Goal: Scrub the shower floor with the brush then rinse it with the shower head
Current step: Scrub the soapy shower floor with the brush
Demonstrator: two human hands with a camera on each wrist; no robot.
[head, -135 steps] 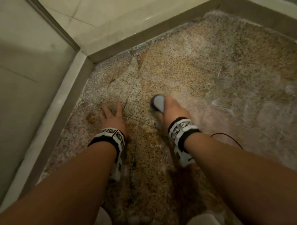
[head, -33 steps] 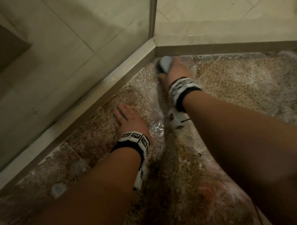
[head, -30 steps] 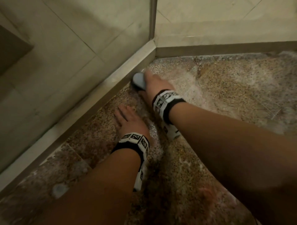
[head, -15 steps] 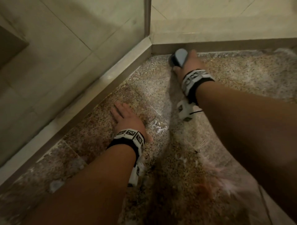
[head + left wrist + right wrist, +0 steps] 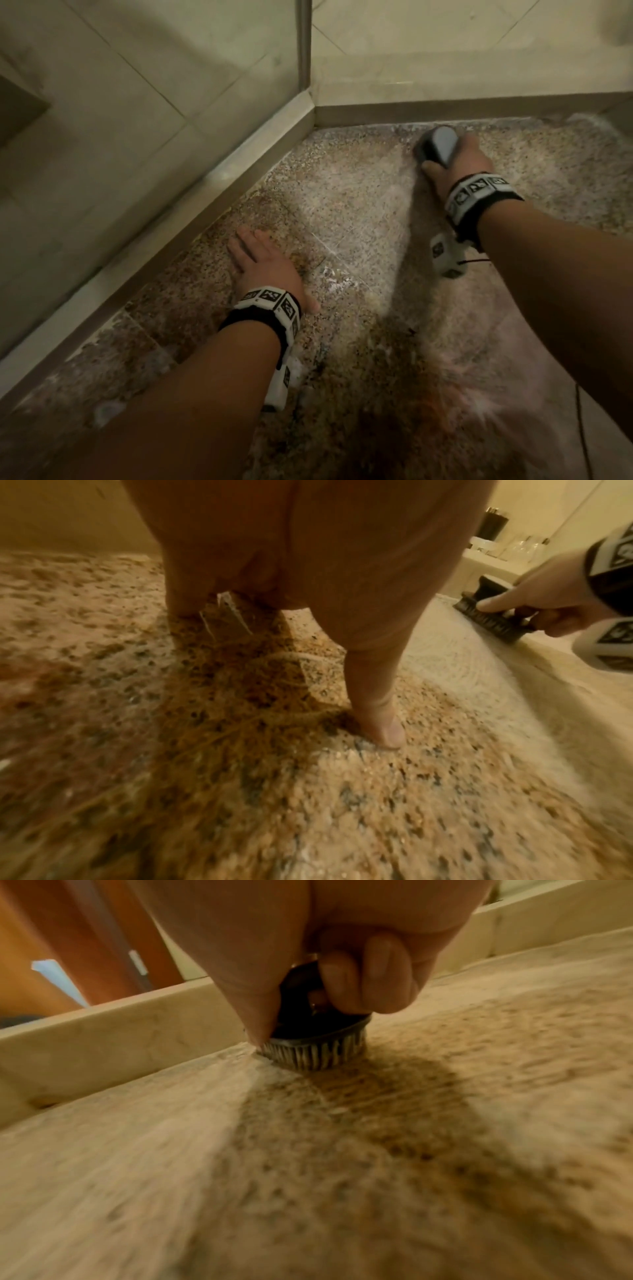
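My right hand (image 5: 455, 164) grips a dark scrub brush (image 5: 436, 146) with a grey top, bristles down on the speckled, soapy shower floor (image 5: 359, 212) close to the back curb. In the right wrist view my fingers (image 5: 366, 972) curl round the brush's handle (image 5: 301, 988) and its bristles (image 5: 315, 1053) press into the foam. My left hand (image 5: 260, 263) lies flat on the floor near the left curb, fingers straight and thumb spread. The left wrist view shows that thumb (image 5: 373, 696) on the stone and the brush (image 5: 489, 618) farther off. No shower head is in view.
A pale raised curb (image 5: 219, 192) runs along the left and back (image 5: 445, 109), meeting at a corner below a glass panel's metal post (image 5: 305, 44). White foam streaks the floor around the right hand. A thin black cable (image 5: 582, 421) trails at the right.
My right hand has swept the brush back and forth near the corner, now to the right along the back curb. The left hand has stayed planted on the floor.
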